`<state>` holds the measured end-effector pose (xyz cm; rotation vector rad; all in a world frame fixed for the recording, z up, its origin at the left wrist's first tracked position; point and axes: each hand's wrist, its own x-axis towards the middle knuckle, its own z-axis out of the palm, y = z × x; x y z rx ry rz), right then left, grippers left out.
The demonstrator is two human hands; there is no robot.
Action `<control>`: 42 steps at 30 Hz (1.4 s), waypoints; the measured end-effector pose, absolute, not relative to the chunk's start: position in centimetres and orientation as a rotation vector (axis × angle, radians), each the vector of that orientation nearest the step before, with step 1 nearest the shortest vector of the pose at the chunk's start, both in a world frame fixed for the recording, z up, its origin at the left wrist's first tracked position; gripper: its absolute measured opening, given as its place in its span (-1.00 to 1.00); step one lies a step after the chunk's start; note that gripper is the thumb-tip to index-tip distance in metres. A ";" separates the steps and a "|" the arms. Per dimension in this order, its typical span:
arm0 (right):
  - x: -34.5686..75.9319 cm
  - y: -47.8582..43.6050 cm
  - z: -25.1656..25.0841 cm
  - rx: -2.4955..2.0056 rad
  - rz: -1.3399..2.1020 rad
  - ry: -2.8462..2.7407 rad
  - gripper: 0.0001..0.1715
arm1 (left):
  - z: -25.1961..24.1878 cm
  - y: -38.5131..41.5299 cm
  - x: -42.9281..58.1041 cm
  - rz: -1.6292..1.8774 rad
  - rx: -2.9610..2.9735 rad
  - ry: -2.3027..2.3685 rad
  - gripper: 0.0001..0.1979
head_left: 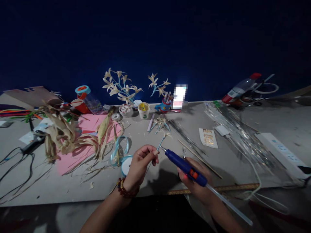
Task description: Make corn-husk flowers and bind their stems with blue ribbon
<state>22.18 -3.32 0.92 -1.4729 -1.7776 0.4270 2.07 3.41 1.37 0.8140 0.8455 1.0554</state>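
Observation:
My left hand [142, 163], with a beaded bracelet at the wrist, pinches a thin stem [160, 142] wrapped in light blue, topped by a pale husk-like flower. A blue hot glue gun [181, 162] is gripped in my right hand [196, 184], a long clear glue stick [228, 204] trailing from its rear. Its nozzle points at the stem just above my left fingertips; whether it touches is too small to tell. Small metal tips [184, 152] show beyond my right hand. A spool of light blue ribbon [126, 165] lies partly behind my left hand.
Dried corn husks [63, 136] and pink paper [75, 160] cover the left. Finished flower sprays [121, 85] stand at the back beside a paper cup [143, 111]. Several small flowers [160, 123] lie mid-table. Wires [189, 137], a bottle [243, 87] and a power strip [283, 153] are rightward.

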 end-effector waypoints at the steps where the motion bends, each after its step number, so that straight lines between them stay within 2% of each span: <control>1: 22.2 -3.3 0.8 -1.472 0.415 -1.777 -0.88 | 1.4 3.4 2.1 1.054 0.814 0.847 -0.86; 22: 22.6 -2.7 1.0 -1.560 0.385 -1.807 -0.82 | 1.7 3.1 1.9 1.034 0.785 0.823 -0.88; 30: 27.7 -1.6 -0.3 -1.972 0.183 -1.880 -0.81 | 1.8 3.9 1.2 0.953 0.659 0.767 -0.86; 35: 34.0 -1.5 -1.4 -2.237 -0.002 -1.847 -0.64 | 1.9 4.1 0.6 0.980 0.719 0.815 -0.85; 42: 41.1 -2.0 -4.7 -2.234 0.085 -1.937 -0.51 | 1.8 3.8 1.0 0.949 0.756 0.788 -0.86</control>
